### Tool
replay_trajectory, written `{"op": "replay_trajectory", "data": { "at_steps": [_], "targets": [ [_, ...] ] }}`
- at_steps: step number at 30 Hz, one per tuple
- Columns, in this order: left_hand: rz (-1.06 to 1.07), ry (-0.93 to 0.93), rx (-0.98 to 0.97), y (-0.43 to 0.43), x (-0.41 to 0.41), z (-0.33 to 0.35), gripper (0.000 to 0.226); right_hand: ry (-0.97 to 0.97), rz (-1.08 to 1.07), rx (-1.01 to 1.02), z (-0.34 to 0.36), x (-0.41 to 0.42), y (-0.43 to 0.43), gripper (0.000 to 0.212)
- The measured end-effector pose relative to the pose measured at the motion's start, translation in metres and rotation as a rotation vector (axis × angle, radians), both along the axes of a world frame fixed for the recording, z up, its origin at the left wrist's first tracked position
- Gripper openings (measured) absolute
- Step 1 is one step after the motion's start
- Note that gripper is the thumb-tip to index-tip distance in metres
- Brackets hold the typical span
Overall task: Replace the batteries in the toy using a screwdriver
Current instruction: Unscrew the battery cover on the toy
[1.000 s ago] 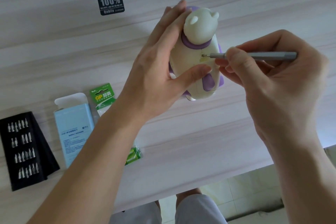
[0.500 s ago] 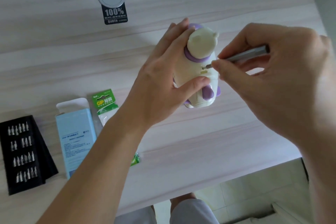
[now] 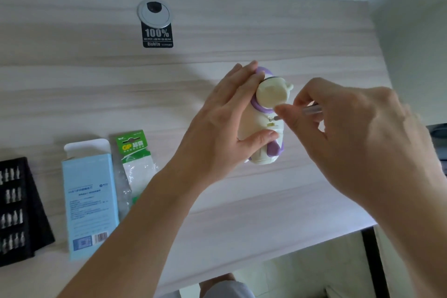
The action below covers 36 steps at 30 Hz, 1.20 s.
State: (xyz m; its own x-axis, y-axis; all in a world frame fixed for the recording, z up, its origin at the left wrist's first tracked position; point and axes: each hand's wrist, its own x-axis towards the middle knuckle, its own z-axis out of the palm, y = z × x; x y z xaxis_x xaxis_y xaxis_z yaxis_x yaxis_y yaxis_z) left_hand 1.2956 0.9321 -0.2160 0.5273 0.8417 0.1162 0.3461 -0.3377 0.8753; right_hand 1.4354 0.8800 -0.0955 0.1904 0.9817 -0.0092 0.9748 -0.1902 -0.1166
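A cream and purple animal toy (image 3: 268,97) stands on the wooden table (image 3: 96,94). My left hand (image 3: 225,126) grips the toy's body, fingers along its far side and thumb across its front. My right hand (image 3: 358,138) pinches a thin grey screwdriver (image 3: 312,110). Its tip sits at a small slot on the toy's back, just below the purple collar. Most of the screwdriver's shaft is hidden by my fingers. A green GP battery pack (image 3: 134,152) lies to the left, partly under my left forearm.
A light blue box (image 3: 89,198) with its flap open lies beside the battery pack. A black tray of screwdriver bits (image 3: 17,210) sits at the left edge. A round cable grommet (image 3: 154,12) and a black label (image 3: 157,34) are at the back. The table's front edge runs near my lap.
The view has shifted, so the toy sits lower and further right. My right hand has turned over the screwdriver and now covers most of the shaft. The tip stays at the toy's back.
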Motion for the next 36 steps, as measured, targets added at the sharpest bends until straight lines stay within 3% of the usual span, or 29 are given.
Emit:
{"op": "replay_trajectory", "data": {
  "at_steps": [4,9,12,14,17,18,23,25,29,31,36],
  "targets": [
    [0.006,-0.010,0.007,-0.0001,0.0011,-0.0023,0.082,-0.073,-0.065,-0.100,0.0015,-0.0007,0.0018,0.053],
    [0.010,-0.028,-0.004,0.0005,0.0006,-0.0034,0.082,0.097,0.035,-0.104,-0.0002,0.0013,0.0030,0.019],
    [0.010,-0.025,0.008,0.0012,0.0000,-0.0034,0.083,0.101,0.068,-0.105,0.0006,-0.0024,0.0028,0.004],
    [0.013,-0.024,0.018,0.0017,-0.0007,-0.0035,0.082,0.055,0.019,-0.105,0.0009,-0.0032,0.0015,0.012],
    [0.013,-0.024,0.000,0.0014,-0.0012,-0.0038,0.084,-0.010,-0.075,-0.122,0.0000,0.0002,0.0007,0.047],
    [0.013,-0.021,0.001,0.0013,-0.0012,-0.0040,0.084,0.016,-0.077,-0.118,-0.0017,0.0025,-0.0005,0.049],
    [0.028,-0.023,0.002,-0.0003,0.0018,-0.0034,0.083,0.135,-0.021,-0.094,-0.0018,0.0026,0.0007,0.007],
    [0.036,-0.039,-0.011,-0.0013,0.0027,-0.0028,0.081,0.148,-0.037,-0.120,0.0009,-0.0001,0.0019,0.002],
    [0.017,-0.054,-0.021,-0.0005,0.0038,-0.0030,0.076,0.056,-0.113,-0.100,0.0017,-0.0044,0.0030,0.040],
    [0.012,-0.051,-0.024,0.0001,0.0031,-0.0043,0.075,0.055,-0.123,-0.111,-0.0009,-0.0020,0.0030,0.047],
    [0.005,-0.071,-0.027,0.0010,0.0012,-0.0046,0.070,0.137,-0.060,-0.126,0.0006,0.0007,0.0045,0.015]
  ]
}}
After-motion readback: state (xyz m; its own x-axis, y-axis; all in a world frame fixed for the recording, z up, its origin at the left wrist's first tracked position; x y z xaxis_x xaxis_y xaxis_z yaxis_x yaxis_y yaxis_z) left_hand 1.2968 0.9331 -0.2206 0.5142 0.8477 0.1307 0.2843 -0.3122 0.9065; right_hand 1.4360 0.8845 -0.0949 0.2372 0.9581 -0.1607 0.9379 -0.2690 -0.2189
